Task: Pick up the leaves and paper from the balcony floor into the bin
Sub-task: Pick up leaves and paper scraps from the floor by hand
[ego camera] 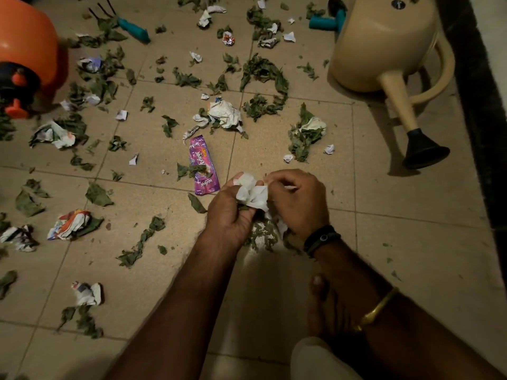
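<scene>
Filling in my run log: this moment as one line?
left hand grips white paper | right hand pinches it | leaves and purple wrapper on floor | bin unseen

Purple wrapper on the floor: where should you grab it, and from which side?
Probably pinch the near short end of the purple wrapper, coming from above on the person's side. It lies flat and long on the tile, that end sits closest to the left hand, now holding paper, and a leaf covers its middle.

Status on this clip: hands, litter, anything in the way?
Left hand and right hand both gripping crumpled white paper. Leaves and purple wrapper lie on the tiles ahead. Bin not in view; nothing blocking the hands.
</scene>
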Demonstrator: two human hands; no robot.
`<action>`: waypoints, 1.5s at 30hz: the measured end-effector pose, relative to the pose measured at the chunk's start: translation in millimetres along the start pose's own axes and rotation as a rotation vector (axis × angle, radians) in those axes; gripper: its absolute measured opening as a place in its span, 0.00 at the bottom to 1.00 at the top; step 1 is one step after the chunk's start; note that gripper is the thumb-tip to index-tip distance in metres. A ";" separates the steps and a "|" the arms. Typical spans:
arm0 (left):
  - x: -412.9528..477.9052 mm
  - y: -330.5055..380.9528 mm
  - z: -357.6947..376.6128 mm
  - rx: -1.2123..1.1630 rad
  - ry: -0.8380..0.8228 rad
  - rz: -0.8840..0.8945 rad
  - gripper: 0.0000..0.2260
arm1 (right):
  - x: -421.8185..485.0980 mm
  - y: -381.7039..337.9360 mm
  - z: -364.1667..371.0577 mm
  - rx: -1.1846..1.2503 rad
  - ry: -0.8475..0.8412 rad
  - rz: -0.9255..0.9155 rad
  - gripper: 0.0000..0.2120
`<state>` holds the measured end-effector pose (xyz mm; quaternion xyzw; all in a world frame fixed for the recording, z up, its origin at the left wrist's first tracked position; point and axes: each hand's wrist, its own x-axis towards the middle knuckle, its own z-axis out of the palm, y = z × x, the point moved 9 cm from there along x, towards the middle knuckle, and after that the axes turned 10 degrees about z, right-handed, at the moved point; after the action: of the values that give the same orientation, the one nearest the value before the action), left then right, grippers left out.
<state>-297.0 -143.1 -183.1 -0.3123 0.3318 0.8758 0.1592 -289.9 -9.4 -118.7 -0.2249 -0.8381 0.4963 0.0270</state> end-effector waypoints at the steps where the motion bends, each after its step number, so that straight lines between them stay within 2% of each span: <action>1: 0.1 -0.8 0.3 0.013 0.016 -0.006 0.24 | 8.9 12.2 -12.0 -0.091 0.107 0.044 0.08; 2: 0.3 -1.9 1.5 0.023 0.028 -0.009 0.23 | 18.0 26.1 -20.8 -0.209 0.181 0.086 0.10; 4: 1.8 -6.3 6.0 0.017 0.042 -0.027 0.20 | 38.2 49.0 -28.4 -0.425 0.211 0.108 0.13; 8: 3.8 -21.3 22.6 -0.051 -0.024 -0.080 0.14 | 56.4 63.7 -10.6 -0.804 0.104 -0.066 0.12; 10: 5.6 -23.7 27.1 -0.034 -0.055 -0.072 0.13 | 58.0 61.4 -1.9 -0.896 0.058 -0.139 0.11; 12: 7.9 -26.7 28.8 -0.037 -0.072 -0.081 0.12 | 61.8 59.6 -4.8 -0.828 0.030 -0.133 0.12; 15: 8.6 -34.2 33.5 0.043 -0.106 -0.100 0.06 | 65.0 49.8 -31.7 -0.314 0.074 0.052 0.09; 16: 11.7 -37.7 32.9 0.073 -0.097 -0.098 0.09 | 61.6 41.3 -36.8 -0.150 0.091 0.065 0.08; 18: 18.0 -43.4 38.5 0.096 -0.118 -0.093 0.13 | 51.7 21.5 -37.6 -0.004 0.104 0.018 0.09; 22: 23.7 -51.8 61.7 0.042 -0.160 -0.129 0.17 | 44.8 -0.4 -34.7 -0.124 0.150 -0.115 0.11; 25: 36.6 -46.3 64.2 0.041 -0.105 -0.069 0.16 | 51.8 -5.0 -30.8 -0.079 0.054 -0.150 0.11; 27: 45.4 -40.1 64.0 0.084 -0.074 -0.028 0.14 | 62.8 -5.7 -40.3 -0.010 0.108 -0.154 0.10; 29: 51.7 -35.3 63.3 0.098 -0.046 -0.016 0.07 | 84.9 -1.1 -49.4 -0.072 0.179 -0.117 0.12; 31: 56.3 -32.1 62.6 0.091 -0.016 -0.022 0.07 | 117.4 11.1 -40.3 -0.277 0.068 -0.032 0.19; 33: 60.2 -28.0 61.0 0.064 0.002 -0.018 0.05 | 145.4 27.7 -26.0 -0.499 -0.125 0.081 0.36; 34: 60.5 -25.4 59.3 0.048 0.013 -0.016 0.07 | 156.2 33.7 -21.5 -0.567 -0.181 0.120 0.43; 36: 65.2 -23.9 54.5 0.035 0.032 -0.013 0.12 | 171.0 40.2 -14.2 -0.656 -0.224 0.159 0.48; 38: 67.2 -21.3 50.0 0.067 0.042 -0.010 0.11 | 172.5 45.3 -3.6 -0.801 -0.231 0.145 0.47; 40: 67.6 -20.1 48.2 0.107 0.029 -0.016 0.06 | 162.3 47.8 7.3 -0.928 -0.207 0.075 0.44; 45: 69.1 -23.2 46.3 0.137 -0.008 -0.018 0.05 | 132.6 47.1 6.3 -0.843 -0.037 -0.142 0.14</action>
<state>-358.2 -89.7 -212.3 -0.3000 0.3873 0.8509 0.1896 -394.1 58.1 -185.2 -0.1492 -0.9813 0.1114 -0.0482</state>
